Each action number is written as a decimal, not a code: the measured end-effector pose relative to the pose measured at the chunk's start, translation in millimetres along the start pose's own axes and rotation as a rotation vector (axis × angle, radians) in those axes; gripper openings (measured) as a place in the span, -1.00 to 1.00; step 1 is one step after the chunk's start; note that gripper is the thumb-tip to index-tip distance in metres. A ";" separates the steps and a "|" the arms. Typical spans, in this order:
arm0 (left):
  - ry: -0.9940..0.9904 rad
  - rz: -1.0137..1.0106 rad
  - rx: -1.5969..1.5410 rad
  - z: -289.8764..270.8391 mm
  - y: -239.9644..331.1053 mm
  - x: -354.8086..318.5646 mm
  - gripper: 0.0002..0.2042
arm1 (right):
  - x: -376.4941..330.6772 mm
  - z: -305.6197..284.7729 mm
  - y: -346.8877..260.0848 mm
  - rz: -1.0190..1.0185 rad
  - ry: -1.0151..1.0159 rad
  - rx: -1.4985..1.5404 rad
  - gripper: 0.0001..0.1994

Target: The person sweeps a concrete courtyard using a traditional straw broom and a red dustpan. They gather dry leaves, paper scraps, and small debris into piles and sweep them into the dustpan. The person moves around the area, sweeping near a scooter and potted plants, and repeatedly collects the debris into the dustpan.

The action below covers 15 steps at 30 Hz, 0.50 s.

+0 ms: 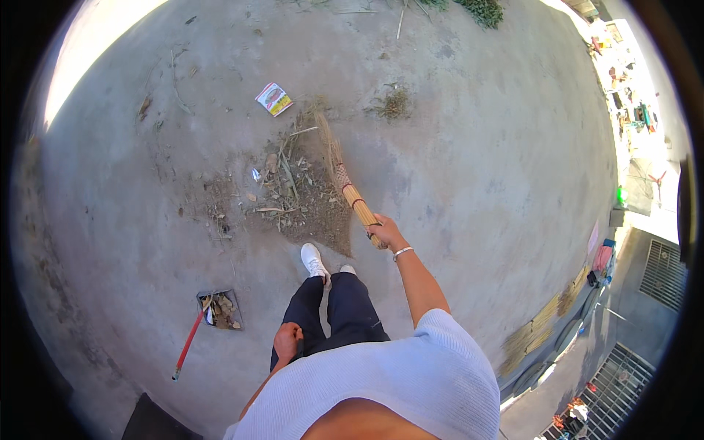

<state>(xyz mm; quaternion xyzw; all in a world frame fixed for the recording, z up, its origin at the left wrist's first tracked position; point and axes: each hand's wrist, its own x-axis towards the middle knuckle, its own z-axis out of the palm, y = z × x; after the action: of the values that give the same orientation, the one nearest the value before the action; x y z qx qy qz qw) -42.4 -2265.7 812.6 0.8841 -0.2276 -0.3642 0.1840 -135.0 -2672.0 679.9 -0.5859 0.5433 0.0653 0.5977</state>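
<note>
My right hand (386, 232), stretched out ahead of me, is wrapped round the handle end of a short straw hand broom (353, 198). The broom's frayed bristles reach away from me, along the right side of a pile of dirt, dry leaves and stalks (297, 192). Beside my thigh hangs my left hand (287, 342), its fingers curled in with nothing seen in them. On the ground to my left lies a dustpan (233, 301) with a red handle, holding leaves and scraps. A white, red and yellow packet (274, 100) rests just beyond the pile.
My white shoe (312, 258) stands at the pile's near edge. A small clump of dry grass (393, 103) lies farther off. Green plants (482, 10) show at the far edge. Straw bundles (534, 334) and a barred window (620, 381) are on the right.
</note>
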 end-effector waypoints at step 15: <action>0.058 -0.286 -0.138 32.5 149.3 90.8 -0.94 | 292.4 -226.0 -78.0 0.461 0.344 0.082 -0.79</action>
<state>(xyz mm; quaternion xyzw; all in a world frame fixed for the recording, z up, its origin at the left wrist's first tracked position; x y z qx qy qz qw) -48.7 -2443.3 813.4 0.9030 -0.0685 -0.3756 0.1970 -91.5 -3033.5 579.2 -0.4248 0.7576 0.0770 0.4896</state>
